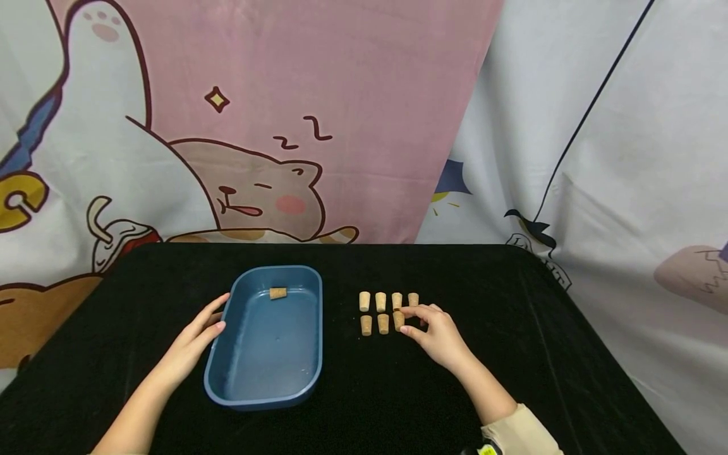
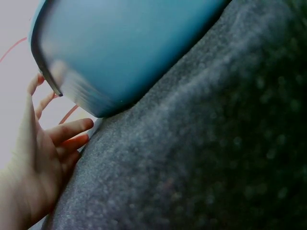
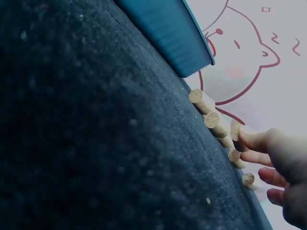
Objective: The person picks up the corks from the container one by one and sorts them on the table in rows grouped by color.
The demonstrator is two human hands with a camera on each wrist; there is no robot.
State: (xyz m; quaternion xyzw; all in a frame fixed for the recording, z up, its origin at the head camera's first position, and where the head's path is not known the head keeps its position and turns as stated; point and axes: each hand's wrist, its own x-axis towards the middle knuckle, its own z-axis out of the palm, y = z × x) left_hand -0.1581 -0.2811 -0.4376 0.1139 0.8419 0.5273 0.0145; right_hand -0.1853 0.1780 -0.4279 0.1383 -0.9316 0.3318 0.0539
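My right hand point(image 1: 440, 335) pinches a cork stopper point(image 1: 399, 320) between thumb and fingertips. In the right wrist view that pinched stopper point(image 3: 236, 130) appears slightly raised off the cloth. Several more tapered cork stoppers point(image 1: 364, 301) stand to its left and behind it, in two short rows. A blue rectangular plastic tub point(image 1: 261, 400) lies left of them, with a single cork stopper point(image 1: 278, 293) on its side near the far wall. My left hand point(image 1: 190, 344) rests its extended fingers against the tub's left rim; in the left wrist view the palm point(image 2: 45, 160) is apart from the wall.
Black cloth point(image 1: 352, 404) covers the table under everything. Behind the table hangs a printed curtain point(image 1: 387, 126) with cartoon animals, and a black cord point(image 1: 591, 104) runs down it on the right. A strip of cloth lies between tub and stoppers.
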